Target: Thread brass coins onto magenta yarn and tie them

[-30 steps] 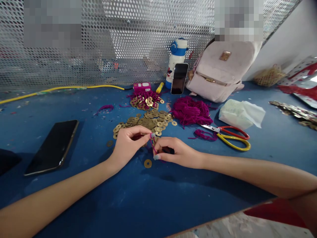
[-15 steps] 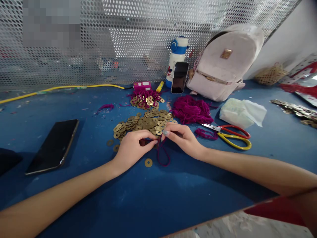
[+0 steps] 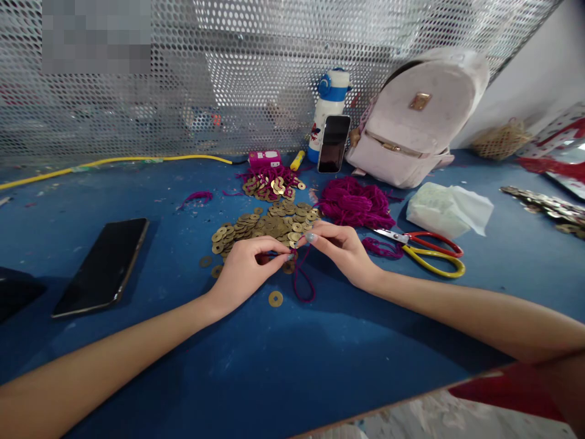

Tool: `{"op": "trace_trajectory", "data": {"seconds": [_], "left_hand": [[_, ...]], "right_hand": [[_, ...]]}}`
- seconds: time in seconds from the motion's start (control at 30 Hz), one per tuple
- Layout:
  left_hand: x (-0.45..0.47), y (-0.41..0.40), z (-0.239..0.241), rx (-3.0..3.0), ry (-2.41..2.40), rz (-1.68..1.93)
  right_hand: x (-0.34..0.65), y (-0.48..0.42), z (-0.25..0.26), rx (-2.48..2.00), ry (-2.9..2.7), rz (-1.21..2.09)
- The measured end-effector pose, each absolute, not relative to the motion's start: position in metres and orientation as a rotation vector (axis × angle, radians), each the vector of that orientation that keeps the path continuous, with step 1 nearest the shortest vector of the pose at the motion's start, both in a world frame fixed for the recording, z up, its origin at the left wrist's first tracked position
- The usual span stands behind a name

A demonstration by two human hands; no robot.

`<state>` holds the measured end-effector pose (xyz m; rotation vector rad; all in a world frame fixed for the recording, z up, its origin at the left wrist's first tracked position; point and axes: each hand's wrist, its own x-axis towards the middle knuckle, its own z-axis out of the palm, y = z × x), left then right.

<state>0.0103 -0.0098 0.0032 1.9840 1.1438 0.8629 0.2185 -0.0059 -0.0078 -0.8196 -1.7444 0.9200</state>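
Pinched shut on magenta yarn cord (image 3: 304,283) with left hand (image 3: 244,268) and right hand (image 3: 342,247), low over blue tabletop (image 3: 274,366), beside heap of holed brass coins (image 3: 265,225). Likely best: keep taut, short between pinches, with loop clear of lone brass coin (image 3: 275,299).

Both hands meet over the blue worktop (image 3: 274,372): left hand (image 3: 244,271) and right hand (image 3: 343,250) each pinch one magenta cord (image 3: 304,285), its loop hanging onto the surface between them. One brass coin (image 3: 288,267) sits at the pinch, possibly threaded, too small to tell. Coin pile (image 3: 267,224) just behind the fingers, single coin (image 3: 275,299) beside the loop, scissors (image 3: 427,250) right, dark phone (image 3: 103,265) well left.
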Motion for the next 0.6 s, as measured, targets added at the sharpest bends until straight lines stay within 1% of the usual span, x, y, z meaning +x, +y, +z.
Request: {"op": "trace_trajectory", "data": {"seconds": [0.17, 0.47, 0.6], "left_hand": [[0.0106, -0.0097, 0.0038, 1.955, 1.143, 0.832], [0.0086, -0.0076, 0.0049, 1.889, 1.098, 0.899], [0.0089, -0.0074, 0.0051, 1.893, 1.052, 0.929]], "right_hand": [[0.2194, -0.014, -0.003, -0.708, -1.914, 0.776], [0.2214, -0.0079, -0.0042, -0.793, -1.771, 0.818], [0.2209, -0.0058, -0.0033, -0.781, -1.864, 0.806]]}}
